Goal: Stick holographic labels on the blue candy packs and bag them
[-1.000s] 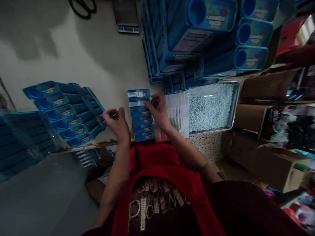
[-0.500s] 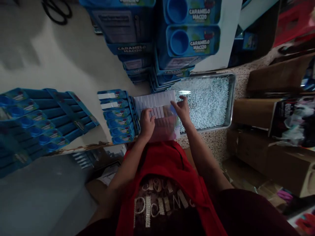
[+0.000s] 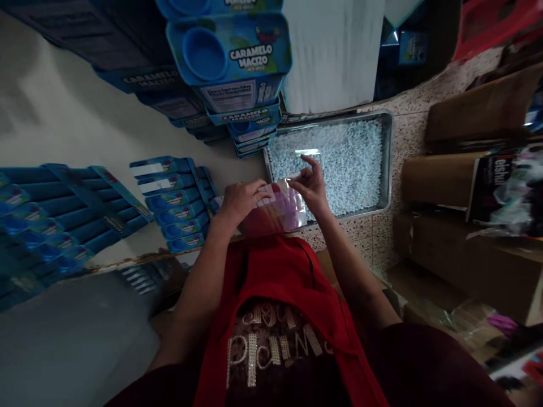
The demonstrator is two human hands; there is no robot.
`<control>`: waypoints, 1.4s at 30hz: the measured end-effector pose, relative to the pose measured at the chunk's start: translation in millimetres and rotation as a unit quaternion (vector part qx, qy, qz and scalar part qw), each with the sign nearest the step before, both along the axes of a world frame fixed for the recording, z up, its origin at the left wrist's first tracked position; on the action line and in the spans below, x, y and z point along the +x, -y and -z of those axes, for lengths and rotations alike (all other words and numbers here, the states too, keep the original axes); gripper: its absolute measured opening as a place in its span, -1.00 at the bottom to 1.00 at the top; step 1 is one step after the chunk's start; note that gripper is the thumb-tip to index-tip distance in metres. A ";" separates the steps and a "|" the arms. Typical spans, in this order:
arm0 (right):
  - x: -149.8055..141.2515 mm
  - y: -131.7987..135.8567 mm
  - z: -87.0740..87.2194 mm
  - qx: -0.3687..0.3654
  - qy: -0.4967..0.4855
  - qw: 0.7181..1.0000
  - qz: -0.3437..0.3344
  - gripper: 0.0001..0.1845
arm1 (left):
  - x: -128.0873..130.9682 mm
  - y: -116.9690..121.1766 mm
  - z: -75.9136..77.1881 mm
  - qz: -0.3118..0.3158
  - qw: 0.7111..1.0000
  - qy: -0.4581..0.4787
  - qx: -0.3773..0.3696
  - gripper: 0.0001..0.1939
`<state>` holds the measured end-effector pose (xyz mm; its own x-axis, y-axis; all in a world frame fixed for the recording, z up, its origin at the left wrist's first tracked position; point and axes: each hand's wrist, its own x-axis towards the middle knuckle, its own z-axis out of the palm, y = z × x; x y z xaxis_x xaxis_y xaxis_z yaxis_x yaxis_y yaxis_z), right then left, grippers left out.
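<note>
My left hand is closed on the left part of a sheet of white stickers, its fingertips lying over the pale strips. At the sheet's right edge, my right hand pinches the upper corner between thumb and finger, the other fingers raised. The sheet's glossy lower part bends toward the red apron and shows pinkish reflections. Just left of my left hand stands a row of blue candy boxes, two with a white strip on the end. Whether a single sticker is between my fingers cannot be made out.
Behind my right hand lies a metal tray of small pale blue-white pieces. Stacked blue boxes lettered "Caramelo Macizo" rise at the back. More blue boxes lie at left; cardboard boxes stand at right.
The sheet, flatter before with its strips in view, is now bent and partly covered. My left hand has moved left and over it. The view has shifted closer to the stacked boxes.
</note>
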<state>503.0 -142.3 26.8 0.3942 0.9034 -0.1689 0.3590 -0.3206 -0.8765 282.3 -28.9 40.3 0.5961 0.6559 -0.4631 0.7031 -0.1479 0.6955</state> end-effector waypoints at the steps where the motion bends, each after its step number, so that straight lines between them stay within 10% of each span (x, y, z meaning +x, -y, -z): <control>1: -0.4 -3.7 -6.0 -0.008 0.068 0.998 -0.003 -0.29 | 0.7 -0.2 -5.1 0.002 1.000 -0.027 0.015 -0.71; 5: -14.0 -20.4 -22.1 -0.048 0.292 0.949 -0.110 -0.55 | 3.2 -2.8 -6.5 0.016 0.997 -0.070 0.037 -0.69; 14: -43.9 -11.4 -0.1 -0.049 0.304 0.903 -0.299 -0.44 | -7.1 2.5 16.8 -0.032 0.998 0.000 -0.047 -0.70; 35: -58.8 25.6 6.1 -0.090 0.309 0.893 -0.315 -0.29 | -5.9 8.9 30.7 -0.012 0.996 -0.077 -0.051 -0.67; 42: -56.0 32.6 3.9 -0.082 0.292 0.918 -0.256 -0.60 | -3.9 1.2 29.9 0.006 0.993 -0.109 -0.035 -0.70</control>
<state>446.9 -174.9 22.9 -0.0083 0.9769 -0.2135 0.8922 -0.0891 -0.4427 278.3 -30.1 10.4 0.4839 0.6113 -0.6263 0.8371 -0.1144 0.5350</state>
